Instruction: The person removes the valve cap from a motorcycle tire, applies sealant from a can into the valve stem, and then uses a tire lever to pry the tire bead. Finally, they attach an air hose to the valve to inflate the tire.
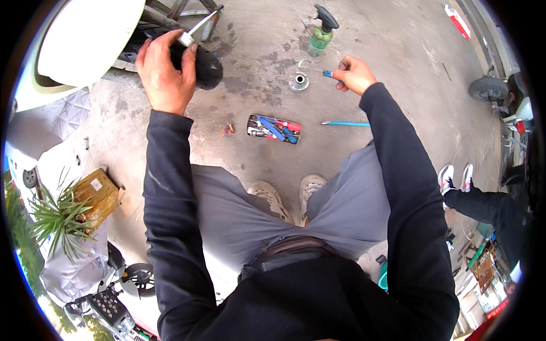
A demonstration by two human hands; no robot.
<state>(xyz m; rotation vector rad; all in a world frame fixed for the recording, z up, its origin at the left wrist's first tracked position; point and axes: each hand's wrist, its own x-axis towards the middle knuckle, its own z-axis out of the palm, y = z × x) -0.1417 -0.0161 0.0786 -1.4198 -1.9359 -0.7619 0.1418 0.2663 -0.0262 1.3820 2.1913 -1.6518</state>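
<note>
Pinching a white-ended stick (186, 39) with left fingers (166, 40), upper left; gripping a blue-handled tool (327, 74) in curled right fingers (340, 76), upper centre, near a clear bottle (298, 85) and tray (273, 140) of tools (269, 127).

Black tyre (210, 70), green spray bottle (319, 43), blue tool handle (328, 74)

Head view: fisheye, looked steeply down from near, above and behind left hand (166, 73) and right hand (355, 75), toward floor (409, 62).
</note>
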